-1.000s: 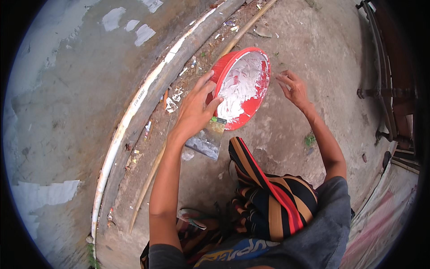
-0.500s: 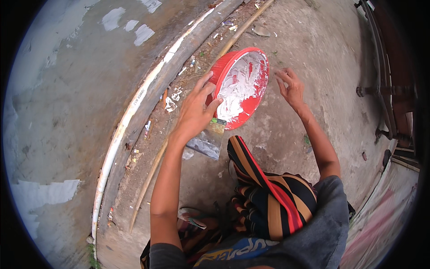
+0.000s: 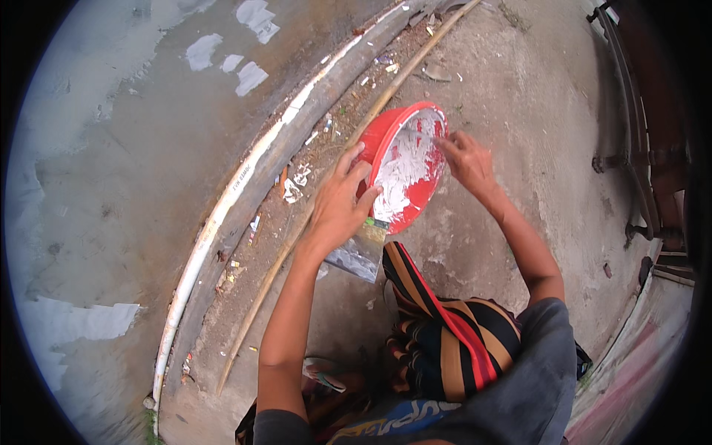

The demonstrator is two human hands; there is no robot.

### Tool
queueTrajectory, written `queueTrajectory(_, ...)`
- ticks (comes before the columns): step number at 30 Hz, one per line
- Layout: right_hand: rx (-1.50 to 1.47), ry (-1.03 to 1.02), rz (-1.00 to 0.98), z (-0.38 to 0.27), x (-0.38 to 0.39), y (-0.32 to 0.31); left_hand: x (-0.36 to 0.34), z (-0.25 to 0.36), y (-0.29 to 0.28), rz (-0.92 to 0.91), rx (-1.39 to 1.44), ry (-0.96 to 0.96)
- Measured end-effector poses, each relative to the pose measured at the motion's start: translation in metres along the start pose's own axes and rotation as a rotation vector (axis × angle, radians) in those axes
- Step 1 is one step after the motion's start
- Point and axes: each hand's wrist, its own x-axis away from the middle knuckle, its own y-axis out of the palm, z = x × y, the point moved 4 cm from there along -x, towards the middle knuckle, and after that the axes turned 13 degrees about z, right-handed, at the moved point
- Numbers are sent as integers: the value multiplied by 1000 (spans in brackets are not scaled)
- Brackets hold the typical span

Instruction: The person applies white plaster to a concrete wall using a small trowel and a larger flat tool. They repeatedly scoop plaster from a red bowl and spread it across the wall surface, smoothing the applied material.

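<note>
My left hand (image 3: 340, 204) grips the near-left rim of a red plastic basin (image 3: 380, 136), thumb inside and fingers outside. The basin is tilted, its opening facing right, and thick white paste (image 3: 404, 167) is smeared over its inner wall. Below that hand hangs a flat, greyish rectangular blade (image 3: 356, 256) with a green strip along its upper edge, like a scraper; how it is held is hidden. At the basin's right rim, my right hand (image 3: 469, 165) has its fingers pinched together, the tips just inside the opening. Whatever they hold is too small to make out.
A long white pipe (image 3: 245, 169) lies along the wall's foot on the left, beside a bamboo pole (image 3: 278, 263). Litter is scattered between them. White patches (image 3: 85, 319) mark the grey wall. Dark wooden furniture (image 3: 630, 159) stands at the right. Striped cloth (image 3: 460, 334) covers my lap.
My right hand has moved left from beside the basin to its rim, fingertips coming over the opening. The left hand still holds the basin; the whole view has shifted slightly.
</note>
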Motion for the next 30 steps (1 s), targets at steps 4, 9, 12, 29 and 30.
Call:
queueTrajectory(4, 40, -38, -166, -10, 17, 7, -1, 4, 0, -12, 15, -21)
queueTrajectory(9, 60, 75, -123, -19, -15, -6, -1, 9, 0, -39, 13, -71)
queueTrajectory(12, 67, 51, -192, -22, 14, 9, -3, 11, 0, -41, 8, -80)
queueTrajectory(29, 45, 56, -278, -20, -6, 1, -15, 8, 4, -31, 31, -76)
queueTrajectory(30, 44, 108, -220, -15, -16, -1, -14, 8, 3, -31, 35, -80)
